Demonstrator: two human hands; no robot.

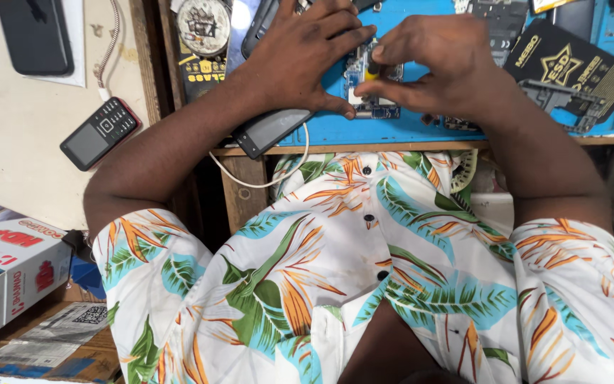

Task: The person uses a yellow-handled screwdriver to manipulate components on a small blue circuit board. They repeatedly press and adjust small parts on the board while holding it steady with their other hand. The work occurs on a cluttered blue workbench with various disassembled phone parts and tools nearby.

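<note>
Both hands work over a small green-and-silver phone circuit board lying flat on the blue rubber repair mat, near the mat's front edge. The left hand lies spread, palm down, its thumb and forefinger pressed to the board's left side to steady it. The right hand is closed, fingers pinched on a thin tool with a yellow tip held down onto the board's upper part.

Judged progress: the board lies bare, out of any housing, so disassembly looks done; work on the board is in hand. What the tool does at its point is hidden by the fingers.

A dark smartphone, face up, lies just under the left wrist. A black keypad phone with red edges lies well apart on the beige surface. A black card with gold print lies on the mat's right side.
</note>
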